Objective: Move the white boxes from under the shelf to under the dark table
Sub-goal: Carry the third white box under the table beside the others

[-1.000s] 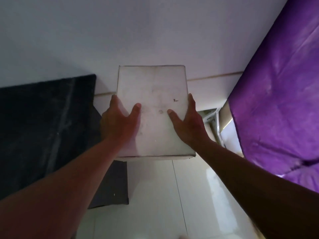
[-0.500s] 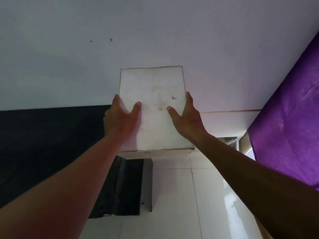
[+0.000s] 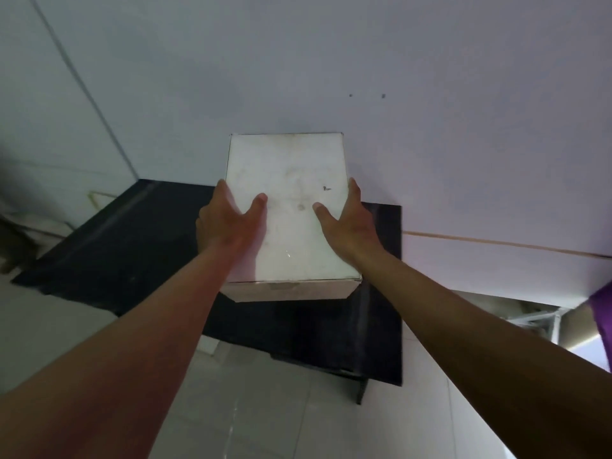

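— So where do we have the white box [image 3: 286, 207] right now?

— Up in front of us, held off the floor [image 3: 251, 409], with the dark table [image 3: 132, 246] below and behind it. We see its scuffed top face and a strip of its near side.

— And how are we gripping it?

— Our left hand [image 3: 228, 223] clasps the left edge and our right hand [image 3: 347, 223] the right edge, both thumbs lying flat on top. The fingers wrap down the sides, mostly out of sight.

— What else do we see?

— A pale wall [image 3: 364, 61] behind, and a sliver of purple cloth [image 3: 602, 313] at the far right.
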